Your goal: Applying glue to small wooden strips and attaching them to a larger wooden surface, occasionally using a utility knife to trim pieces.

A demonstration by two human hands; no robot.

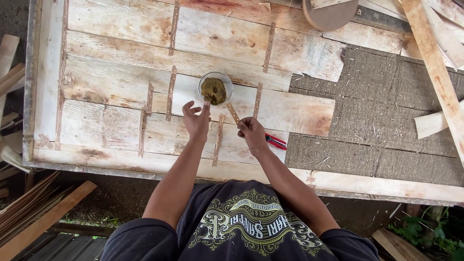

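Wooden strip (233, 112) pinched in the right hand (251, 133); left hand (196, 121), fingers loose, touches the paste bowl (215, 88); red tool (276, 141) lies beside.

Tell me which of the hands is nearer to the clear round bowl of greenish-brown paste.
Left. The left hand reaches up with a fingertip at the near rim of the clear round bowl of greenish-brown paste. The right hand sits lower and to the right, apart from it, holding a thin strip.

A small round clear glass bowl (215, 89) of brownish-green paste sits on pale thin wood veneer sheets (121, 92). The left hand (197, 120) lies at its six o'clock, the right hand (252, 133) at four o'clock, red-handled pliers (275, 141) at that hand's three o'clock.
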